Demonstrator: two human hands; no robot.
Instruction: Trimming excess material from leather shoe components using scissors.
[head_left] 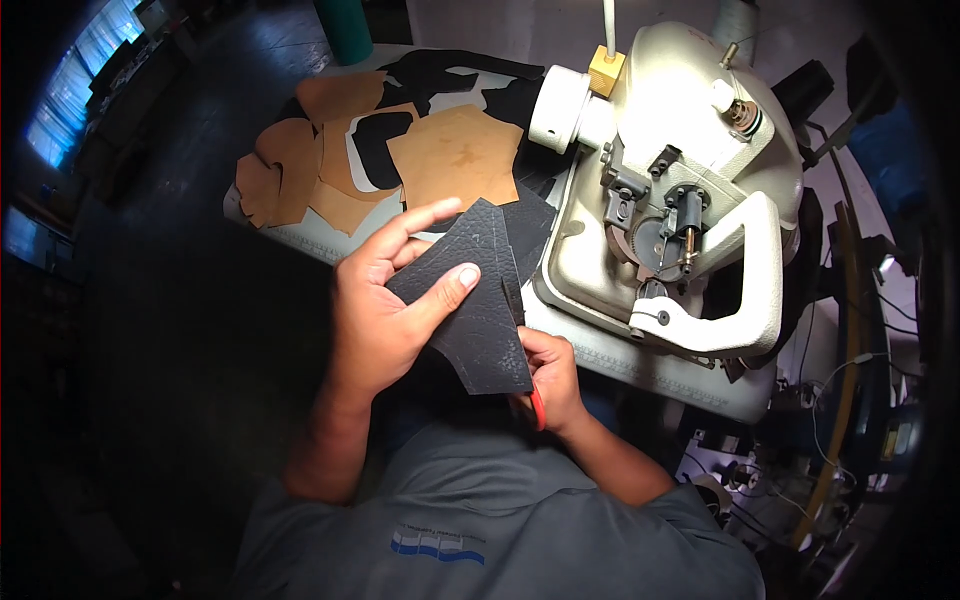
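Observation:
My left hand (385, 315) pinches a black leather piece (480, 335) with a grained surface, its thumb flat on top and its fingers behind. The piece is angular, with a curved notch on its lower left side, and has faint lines across it. At its lower right edge, my right hand (552, 375) is closed around red-handled scissors (539, 409). Only a curved red handle shows; the blades are hidden behind the leather. Both hands are in front of the table, close to my body.
Tan leather pieces (455, 155) and black ones (465, 70) overlap on the pale table (590, 355). To the right stands a white leather skiving machine (685, 90) with a curved arm (765, 270) jutting forward. A green cylinder (343, 30) rises behind the table; cables hang far right.

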